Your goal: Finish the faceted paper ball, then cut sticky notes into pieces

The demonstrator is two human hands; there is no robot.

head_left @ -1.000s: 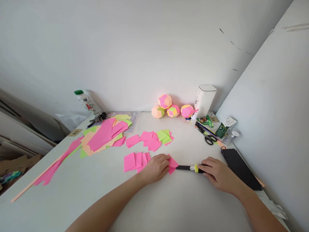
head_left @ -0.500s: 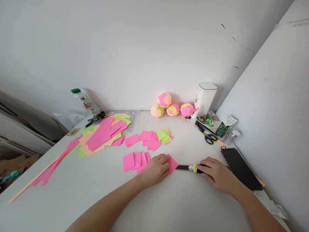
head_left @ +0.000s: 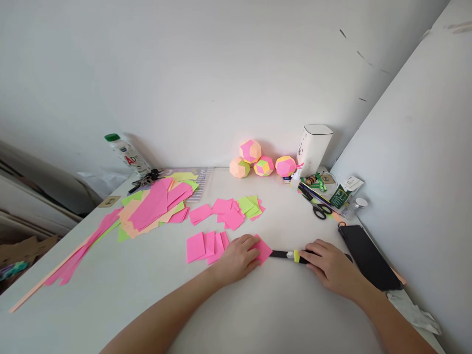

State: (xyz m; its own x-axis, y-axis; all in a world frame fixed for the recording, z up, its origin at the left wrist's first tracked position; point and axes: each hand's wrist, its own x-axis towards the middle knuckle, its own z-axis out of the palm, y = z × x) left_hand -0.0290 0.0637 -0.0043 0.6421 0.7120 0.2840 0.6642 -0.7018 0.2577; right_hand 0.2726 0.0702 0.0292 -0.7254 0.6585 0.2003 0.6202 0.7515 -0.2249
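Note:
My left hand (head_left: pixel 238 260) rests on a pink paper square (head_left: pixel 264 250), its fingers bent and pressing the paper to the table. My right hand (head_left: pixel 332 268) is wrapped round a black and yellow utility knife (head_left: pixel 296 256). The knife's dark blade points left and its tip meets the right corner of the pink square. Left of my left hand lie several pink squares (head_left: pixel 195 247). Beyond it are more pink pieces (head_left: pixel 233 218) and a few green squares (head_left: pixel 250 207).
Coloured paper sheets (head_left: pixel 149 206) and long strips (head_left: pixel 83 250) cover the left. Paper balls (head_left: pixel 250 151) stand by the wall, near a white container (head_left: pixel 314 150). Scissors (head_left: pixel 322 211) and a black case (head_left: pixel 369 257) lie right. A bottle (head_left: pixel 127 155) stands back left.
The view has shifted very slightly. Both hands, the pink square and the knife hold nearly the same places.

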